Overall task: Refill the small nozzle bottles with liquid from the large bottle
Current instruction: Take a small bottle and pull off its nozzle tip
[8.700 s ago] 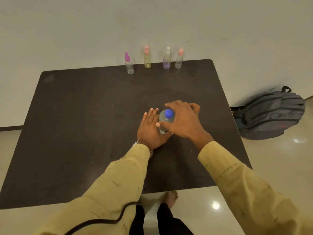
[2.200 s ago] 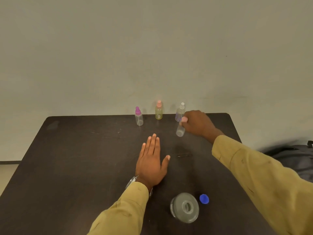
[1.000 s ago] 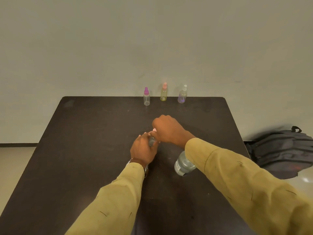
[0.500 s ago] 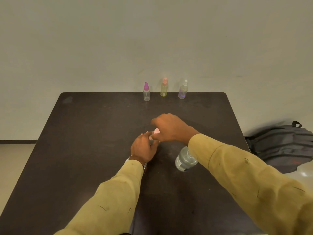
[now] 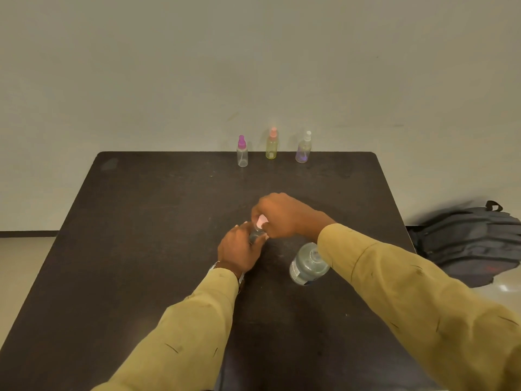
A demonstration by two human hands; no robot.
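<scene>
Midway down the desk [image 5: 135, 249], the left hand [image 5: 238, 251] is gripping the small nozzle bottle [image 5: 255, 236], likely light and slippery, by its body while fingers [image 5: 260, 206] of the right hand [image 5: 284, 215] are pinching its pink cap [image 5: 262, 220] near the large bottle [image 5: 308, 265]

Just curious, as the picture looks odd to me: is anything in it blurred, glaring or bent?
Head view: dim, yellowish light; the backpack is smeared; a glare spot shines on the floor beside it; the edges of the table splay, a wide-angle effect; the left hand on the small bottle and the right hand on its pink cap look slightly soft.
</scene>
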